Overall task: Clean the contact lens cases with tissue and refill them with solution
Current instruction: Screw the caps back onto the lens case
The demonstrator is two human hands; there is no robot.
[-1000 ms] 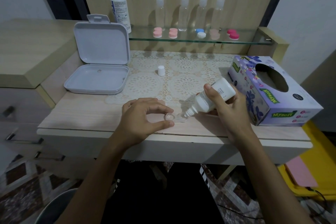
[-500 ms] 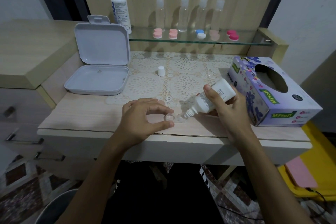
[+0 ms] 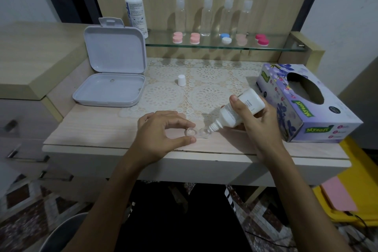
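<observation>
A clear, uncapped contact lens case lies on the table near its front edge. My left hand pinches the case's left well between forefinger and thumb. My right hand grips a small white solution bottle, tilted down to the left, its nozzle over the case's right well. The bottle's white cap stands on the lace mat behind. The purple tissue box sits at the right.
An open white plastic box stands at the left. On the glass shelf are a tall solution bottle, several clear bottles and several capped lens cases in pink, blue-white and red. A yellow bin sits low right.
Hardly anything has moved; both hands hold the same pose, with the bottle's nozzle still over the case's right well.
</observation>
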